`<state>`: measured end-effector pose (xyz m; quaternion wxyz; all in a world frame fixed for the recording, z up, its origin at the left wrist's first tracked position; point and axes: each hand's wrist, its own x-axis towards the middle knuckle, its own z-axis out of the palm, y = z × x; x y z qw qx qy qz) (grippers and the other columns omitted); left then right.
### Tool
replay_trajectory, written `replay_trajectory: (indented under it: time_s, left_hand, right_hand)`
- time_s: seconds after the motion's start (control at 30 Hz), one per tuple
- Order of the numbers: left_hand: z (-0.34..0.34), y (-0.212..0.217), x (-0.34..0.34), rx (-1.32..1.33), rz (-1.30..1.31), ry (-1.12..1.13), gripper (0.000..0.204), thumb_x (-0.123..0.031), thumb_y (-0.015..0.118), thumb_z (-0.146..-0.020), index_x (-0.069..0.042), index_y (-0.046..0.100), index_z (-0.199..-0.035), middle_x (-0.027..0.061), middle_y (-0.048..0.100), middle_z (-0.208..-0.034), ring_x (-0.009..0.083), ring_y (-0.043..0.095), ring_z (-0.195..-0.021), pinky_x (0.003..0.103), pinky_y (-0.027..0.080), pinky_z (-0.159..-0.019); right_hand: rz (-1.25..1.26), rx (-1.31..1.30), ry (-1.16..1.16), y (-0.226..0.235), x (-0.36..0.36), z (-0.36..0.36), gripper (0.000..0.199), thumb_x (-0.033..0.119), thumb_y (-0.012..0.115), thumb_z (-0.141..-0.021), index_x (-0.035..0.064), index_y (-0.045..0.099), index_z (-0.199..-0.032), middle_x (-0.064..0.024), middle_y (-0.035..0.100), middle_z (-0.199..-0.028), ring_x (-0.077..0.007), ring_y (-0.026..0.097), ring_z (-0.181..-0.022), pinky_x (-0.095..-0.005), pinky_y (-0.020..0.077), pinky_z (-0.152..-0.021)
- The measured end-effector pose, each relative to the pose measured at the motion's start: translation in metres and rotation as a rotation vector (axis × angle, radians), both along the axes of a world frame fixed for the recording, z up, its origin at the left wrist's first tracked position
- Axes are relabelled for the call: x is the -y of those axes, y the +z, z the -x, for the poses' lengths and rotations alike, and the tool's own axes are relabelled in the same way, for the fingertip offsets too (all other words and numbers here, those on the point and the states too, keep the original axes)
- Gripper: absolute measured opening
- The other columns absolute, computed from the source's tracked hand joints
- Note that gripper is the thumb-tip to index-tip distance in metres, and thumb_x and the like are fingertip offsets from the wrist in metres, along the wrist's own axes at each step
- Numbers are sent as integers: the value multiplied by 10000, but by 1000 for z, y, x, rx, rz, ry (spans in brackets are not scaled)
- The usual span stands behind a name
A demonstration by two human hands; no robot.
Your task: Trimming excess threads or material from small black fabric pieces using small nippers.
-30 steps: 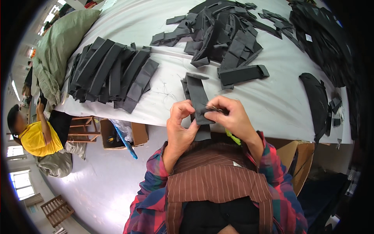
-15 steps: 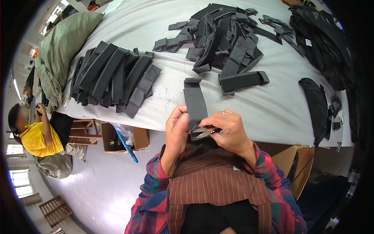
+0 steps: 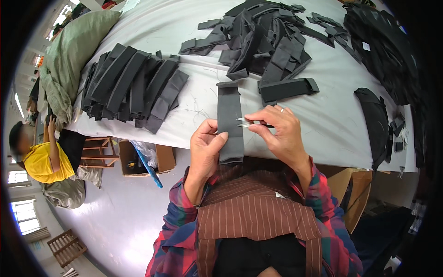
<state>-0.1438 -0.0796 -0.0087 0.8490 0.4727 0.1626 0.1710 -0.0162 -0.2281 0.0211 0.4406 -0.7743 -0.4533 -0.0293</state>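
A long dark grey fabric strip (image 3: 230, 115) lies flat across the near edge of the light grey table (image 3: 184, 51), its lower end hanging over the edge. My left hand (image 3: 206, 147) pinches the strip's lower left side. My right hand (image 3: 277, 129) holds small metal thread snips (image 3: 247, 122) whose tips point at the strip's right edge. A neat stack of similar dark strips (image 3: 134, 85) lies to the left. A loose heap of black strips (image 3: 267, 41) lies at the back centre.
Black fabric pieces (image 3: 378, 51) pile up at the right, with a curved black panel (image 3: 376, 120) nearer. A green sack (image 3: 69, 55) rests at the table's left end. A person in a yellow top (image 3: 39, 157) sits on the floor left. A cardboard box (image 3: 143, 157) stands under the table.
The strip, held bunched between both hands before, now lies stretched flat on the table. My right hand has moved to its right edge with the snips.
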Motion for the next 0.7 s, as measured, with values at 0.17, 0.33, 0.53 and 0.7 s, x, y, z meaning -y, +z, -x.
replay_trajectory:
  time_s: [0.17, 0.33, 0.53, 0.7]
  left_hand:
    - [5, -1, -5, -26, 77, -56, 147, 58, 555, -842, -20, 541, -967, 46, 619, -957, 93, 581, -840, 232, 475, -766]
    - [2, -3, 0, -7, 23, -35, 157, 72, 582, -829, -20, 549, -952, 24, 610, -925, 72, 566, -842, 212, 456, -759]
    - [1, -6, 4, -44, -159, -60, 131, 68, 596, -832, -12, 555, -928, -6, 591, -894, 31, 532, -780, 175, 429, -693]
    - [0, -7, 4, -63, -179, -69, 131, 66, 601, -824, -6, 563, -926, -24, 573, -855, 18, 521, -763, 166, 410, -644]
  right_hand:
    - [25, 84, 32, -9, -3, -1, 110, 199, 735, -740, 155, 688, -829, 31, 637, -734, -188, 520, -619, -308, 329, -601]
    - [-235, -296, -20, -11, -2, -2, 145, 81, 720, -738, 73, 689, -879, -32, 631, -723, -197, 566, -677, -305, 397, -628]
    - [-25, -105, 81, -8, -7, 7, 174, 118, 732, -727, 65, 688, -887, -53, 629, -722, -211, 566, -675, -314, 408, -626]
    - [-14, -32, 70, -8, -11, 9, 154, 127, 734, -715, 92, 689, -857, -33, 607, -690, -212, 534, -631, -317, 371, -596]
